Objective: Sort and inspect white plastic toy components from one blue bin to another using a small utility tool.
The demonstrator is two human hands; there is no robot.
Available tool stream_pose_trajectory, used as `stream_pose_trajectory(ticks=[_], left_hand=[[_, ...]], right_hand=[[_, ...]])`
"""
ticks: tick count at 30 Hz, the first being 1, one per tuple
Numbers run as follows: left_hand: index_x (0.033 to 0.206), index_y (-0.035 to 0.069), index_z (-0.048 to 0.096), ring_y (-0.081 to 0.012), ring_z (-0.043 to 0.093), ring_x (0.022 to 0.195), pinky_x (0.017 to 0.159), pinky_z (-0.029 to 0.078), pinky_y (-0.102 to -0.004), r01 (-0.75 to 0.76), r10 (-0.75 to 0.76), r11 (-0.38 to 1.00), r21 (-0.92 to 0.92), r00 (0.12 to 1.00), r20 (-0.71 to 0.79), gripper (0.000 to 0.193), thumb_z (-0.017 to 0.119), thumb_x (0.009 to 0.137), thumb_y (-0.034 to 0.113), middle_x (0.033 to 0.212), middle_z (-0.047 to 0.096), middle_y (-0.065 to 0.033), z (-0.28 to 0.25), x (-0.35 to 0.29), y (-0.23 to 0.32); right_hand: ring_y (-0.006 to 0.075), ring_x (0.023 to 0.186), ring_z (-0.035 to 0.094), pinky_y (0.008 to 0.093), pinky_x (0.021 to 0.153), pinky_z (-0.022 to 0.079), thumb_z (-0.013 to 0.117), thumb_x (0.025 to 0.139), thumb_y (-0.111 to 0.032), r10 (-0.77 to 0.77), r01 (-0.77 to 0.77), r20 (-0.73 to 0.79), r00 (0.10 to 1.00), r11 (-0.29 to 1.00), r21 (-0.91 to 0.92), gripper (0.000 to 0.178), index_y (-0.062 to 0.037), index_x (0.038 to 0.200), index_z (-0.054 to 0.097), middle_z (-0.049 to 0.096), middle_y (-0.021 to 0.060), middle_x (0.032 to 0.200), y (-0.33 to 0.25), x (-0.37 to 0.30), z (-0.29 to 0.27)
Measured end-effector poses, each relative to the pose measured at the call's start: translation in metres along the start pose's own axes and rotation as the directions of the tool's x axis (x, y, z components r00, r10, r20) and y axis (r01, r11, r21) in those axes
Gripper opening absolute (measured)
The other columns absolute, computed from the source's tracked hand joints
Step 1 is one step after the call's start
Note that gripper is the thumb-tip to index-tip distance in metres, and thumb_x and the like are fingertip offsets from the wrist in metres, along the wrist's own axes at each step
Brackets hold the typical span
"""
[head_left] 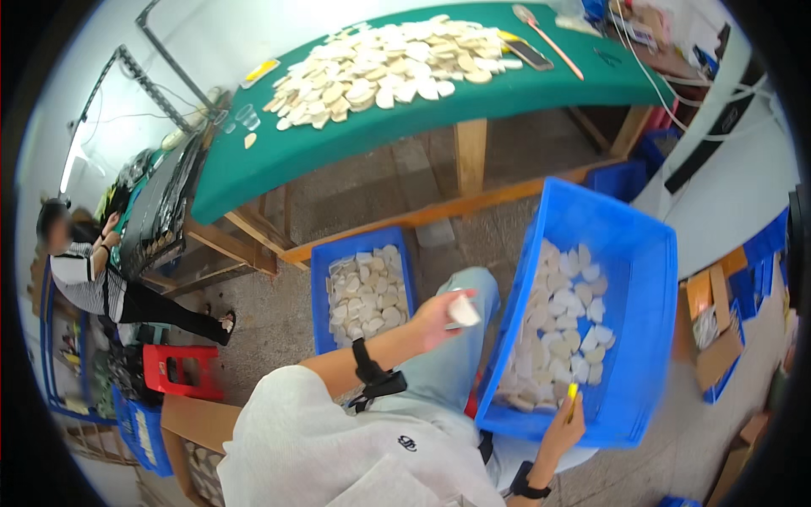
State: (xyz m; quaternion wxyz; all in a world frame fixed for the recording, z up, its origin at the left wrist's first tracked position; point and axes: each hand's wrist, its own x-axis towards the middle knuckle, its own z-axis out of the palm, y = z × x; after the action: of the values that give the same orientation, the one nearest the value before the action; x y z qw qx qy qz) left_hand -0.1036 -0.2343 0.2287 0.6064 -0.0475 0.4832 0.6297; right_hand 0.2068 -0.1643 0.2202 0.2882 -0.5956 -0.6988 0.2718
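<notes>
My left hand (438,324) is closed around a small whitish piece (464,312), held over my left knee. My right hand (561,429) is closed on a slim yellow tool (573,394) whose kind I cannot make out, at the near edge of a large blue bin (629,338). That bin sits tilted by my right leg, with many flat, pale, rounded pieces (564,325) along its left side. A smaller blue bin (319,296) stands on the floor left of my knee, holding a layer of similar pale pieces (365,297).
Ahead, a table with a green cloth (498,100) carries a big heap of pale pieces (380,68), a phone (532,56) and clear cups (247,117). A red stool (179,372) and another person (93,279) are at left. Cardboard boxes (718,329) stand at right.
</notes>
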Motion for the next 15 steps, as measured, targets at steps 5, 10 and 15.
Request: stream_pose_trajectory(ticks=[5, 10, 15], left_hand=[[0.101, 0.021, 0.052, -0.0198, 0.058, 0.071, 0.046, 0.041, -0.0339, -0.294, 0.21, 0.901, -0.318, 0.939, -0.273, 0.02, 0.043, 0.091, 0.036, 0.083, 0.058, -0.0021, -0.085, 0.042, 0.079], [0.118, 0.001, 0.04, -0.0252, 0.057, 0.089, 0.071, 0.049, -0.0329, -0.761, 0.764, 0.536, -0.365, 0.622, -0.172, 0.032, 0.039, 0.093, 0.021, 0.099, 0.055, -0.0144, -0.041, 0.032, 0.319], [0.137, 0.005, 0.024, -0.0266, 0.054, 0.096, 0.073, 0.047, -0.0368, -0.755, 0.745, 0.618, -0.22, 0.651, -0.145, 0.051, 0.042, 0.093, 0.024, 0.118, 0.049, -0.0177, 0.01, 0.049, 0.326]], right_hand=[[0.0328, 0.087, 0.062, 0.0354, 0.077, 0.047, 0.054, 0.089, -0.018, -0.007, 0.008, 0.003, 1.0, 0.996, -0.087, 0.032, 0.008, 0.106, 0.059, 0.063, 0.0219, 0.1, -0.003, 0.001, 0.008], [0.0333, 0.087, 0.062, 0.0361, 0.077, 0.047, 0.054, 0.089, -0.019, -0.06, 0.058, -0.028, 0.998, 0.995, -0.084, 0.032, 0.0071, 0.106, 0.059, 0.064, 0.0215, 0.099, 0.001, 0.0, 0.008], [0.0336, 0.085, 0.062, 0.0361, 0.076, 0.047, 0.054, 0.089, -0.018, -0.072, 0.063, -0.067, 0.995, 0.99, -0.125, 0.03, 0.0056, 0.106, 0.06, 0.064, 0.0211, 0.098, 0.0, -0.002, 0.013]])
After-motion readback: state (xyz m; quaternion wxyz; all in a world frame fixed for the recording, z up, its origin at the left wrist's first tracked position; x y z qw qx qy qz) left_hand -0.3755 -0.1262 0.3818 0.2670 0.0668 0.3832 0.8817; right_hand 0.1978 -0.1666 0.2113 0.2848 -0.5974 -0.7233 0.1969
